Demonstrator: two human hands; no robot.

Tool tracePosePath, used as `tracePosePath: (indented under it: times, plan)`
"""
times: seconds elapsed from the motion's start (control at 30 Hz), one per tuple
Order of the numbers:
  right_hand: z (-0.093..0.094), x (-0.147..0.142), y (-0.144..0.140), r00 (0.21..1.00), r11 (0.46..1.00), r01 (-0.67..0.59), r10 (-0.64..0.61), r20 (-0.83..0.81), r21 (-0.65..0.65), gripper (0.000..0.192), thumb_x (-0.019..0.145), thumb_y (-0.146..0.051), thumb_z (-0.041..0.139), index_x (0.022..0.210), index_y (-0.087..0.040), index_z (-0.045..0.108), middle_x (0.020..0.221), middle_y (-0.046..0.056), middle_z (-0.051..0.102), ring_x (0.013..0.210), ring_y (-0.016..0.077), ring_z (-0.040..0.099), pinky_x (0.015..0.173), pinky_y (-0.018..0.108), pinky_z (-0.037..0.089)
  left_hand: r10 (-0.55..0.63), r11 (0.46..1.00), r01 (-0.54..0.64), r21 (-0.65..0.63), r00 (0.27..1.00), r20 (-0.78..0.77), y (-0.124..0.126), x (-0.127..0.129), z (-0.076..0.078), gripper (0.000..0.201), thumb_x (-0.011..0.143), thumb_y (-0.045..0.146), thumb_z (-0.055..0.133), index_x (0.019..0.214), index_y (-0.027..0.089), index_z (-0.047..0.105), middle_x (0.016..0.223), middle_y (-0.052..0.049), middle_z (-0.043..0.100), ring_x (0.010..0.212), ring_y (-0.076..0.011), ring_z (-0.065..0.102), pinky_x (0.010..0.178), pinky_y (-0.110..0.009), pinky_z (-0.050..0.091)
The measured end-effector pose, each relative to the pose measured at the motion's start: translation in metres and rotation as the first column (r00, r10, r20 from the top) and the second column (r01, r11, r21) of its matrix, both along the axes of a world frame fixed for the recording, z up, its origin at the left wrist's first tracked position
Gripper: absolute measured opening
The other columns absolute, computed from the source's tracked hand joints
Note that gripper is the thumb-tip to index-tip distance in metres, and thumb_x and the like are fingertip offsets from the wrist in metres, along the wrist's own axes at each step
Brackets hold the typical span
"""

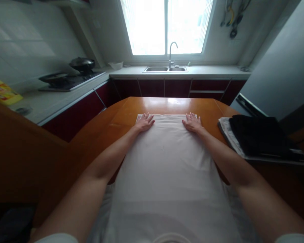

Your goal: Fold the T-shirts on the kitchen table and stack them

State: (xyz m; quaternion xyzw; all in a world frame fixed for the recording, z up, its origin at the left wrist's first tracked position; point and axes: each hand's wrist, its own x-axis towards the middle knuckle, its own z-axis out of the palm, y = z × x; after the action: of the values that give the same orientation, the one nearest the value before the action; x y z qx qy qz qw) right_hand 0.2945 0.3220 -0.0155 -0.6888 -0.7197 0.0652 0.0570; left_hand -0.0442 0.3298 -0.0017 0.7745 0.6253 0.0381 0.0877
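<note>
Pressing flat: left hand [144, 123] and right hand [192, 123], fingers spread, gripping nothing | white cloth [167, 162] mid-frame on bench [121, 114] | likely light, limp, slippery; pinch far corners.

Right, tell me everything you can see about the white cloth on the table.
The white cloth is a plain, pale piece of fabric, thin-looking and nearly free of wrinkles. It lies flat along the orange-brown wooden table, running from the near edge to a straight, narrow hem at the far end. The left hand and the right hand press flat, fingers spread, on its two far corners. The near end spreads wider and drapes over the table's edge. Nothing else touches it; the dark folded pile lies apart, to the right.
</note>
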Motion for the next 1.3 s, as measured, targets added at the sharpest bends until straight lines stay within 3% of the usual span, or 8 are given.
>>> tracePosePath:
  times: [0.17,0.3,0.4,0.5,0.63,0.73,0.97,1.3]
  plan:
    - [0.011,0.004,0.004,1.0,1.0,0.015,-0.015,-0.014,-0.016,0.077,0.1,-0.064,0.027,0.161,-0.016,0.027,0.169,0.016,0.016,0.156,0.0301,0.013,0.122,0.062,0.006,0.001,1.0,-0.002,-0.013,0.997,-0.072,0.008,0.001,0.009,0.074,0.101,0.066,0.022,0.161,0.024,0.027,0.17,-0.014,0.012,0.156,-0.0341,0.008,0.122,-0.062,0.008]
    - [0.038,-0.013,-0.023,0.996,0.979,0.017,0.001,-0.085,0.204,0.067,0.104,-0.051,0.024,0.159,-0.012,0.03,0.168,0.017,0.016,0.156,0.0298,0.013,0.121,0.064,0.007,-0.082,0.987,0.086,0.133,0.996,-0.031,-0.017,0.022,0.03,0.069,0.103,0.061,0.026,0.16,0.023,0.03,0.169,-0.014,0.015,0.156,-0.0345,0.009,0.121,-0.063,0.01]
    - [0.06,-0.027,-0.089,0.976,0.938,-0.145,0.188,-0.109,0.316,0.061,0.105,-0.042,0.028,0.158,-0.013,0.031,0.168,0.015,0.019,0.156,0.0266,0.013,0.123,0.061,0.01,-0.243,0.945,0.242,0.219,0.97,-0.024,-0.081,0.035,0.047,0.066,0.105,0.057,0.029,0.16,0.023,0.03,0.169,-0.012,0.018,0.156,-0.0337,0.009,0.122,-0.06,0.013]
    - [0.068,-0.032,-0.191,0.919,0.893,-0.338,0.381,-0.1,0.297,0.057,0.104,-0.035,0.032,0.157,-0.014,0.034,0.167,0.011,0.022,0.156,0.024,0.014,0.125,0.056,0.013,-0.395,0.902,0.391,0.184,0.919,-0.018,-0.179,0.037,0.054,0.063,0.104,0.055,0.035,0.16,0.026,0.031,0.168,-0.009,0.022,0.156,-0.0324,0.013,0.123,-0.058,0.016]
    - [0.053,-0.024,-0.323,0.845,0.846,-0.499,0.523,-0.111,0.186,0.055,0.104,-0.026,0.033,0.158,-0.017,0.032,0.167,0.008,0.023,0.156,0.0216,0.016,0.125,0.051,0.018,-0.494,0.864,0.49,0.115,0.87,0.003,-0.307,0.03,0.04,0.059,0.105,0.039,0.042,0.161,0.03,0.026,0.167,-0.005,0.026,0.156,-0.0278,0.018,0.124,-0.053,0.021]
    - [0.035,-0.017,-0.382,0.807,0.817,-0.564,0.576,-0.127,0.123,0.059,0.102,-0.025,0.038,0.16,-0.019,0.029,0.167,0.008,0.022,0.156,0.0235,0.016,0.126,0.052,0.018,-0.522,0.851,0.52,0.074,0.853,-0.001,-0.364,0.025,0.025,0.063,0.104,0.041,0.044,0.162,0.032,0.022,0.168,-0.004,0.025,0.155,-0.0281,0.019,0.124,-0.055,0.021]
    - [0.022,-0.011,-0.411,0.79,0.801,-0.587,0.598,-0.134,0.115,0.061,0.102,-0.034,0.045,0.16,-0.021,0.029,0.168,0.011,0.019,0.156,0.0273,0.016,0.125,0.058,0.014,-0.514,0.853,0.51,0.11,0.857,0.011,-0.395,0.026,0.017,0.065,0.104,0.047,0.044,0.163,0.03,0.02,0.169,-0.007,0.02,0.156,-0.0286,0.014,0.125,-0.055,0.015]
    - [0.042,-0.01,-0.448,0.706,0.726,-0.667,0.688,-0.17,0.166,0.053,0.101,-0.034,0.051,0.153,-0.029,0.044,0.168,0.009,0.021,0.155,0.0292,0.015,0.123,0.061,0.016,-0.636,0.771,0.626,0.12,0.765,0.1,-0.445,0.031,0.039,0.057,0.102,0.037,0.05,0.158,0.036,0.035,0.167,-0.003,0.025,0.155,-0.0282,0.018,0.125,-0.054,0.019]
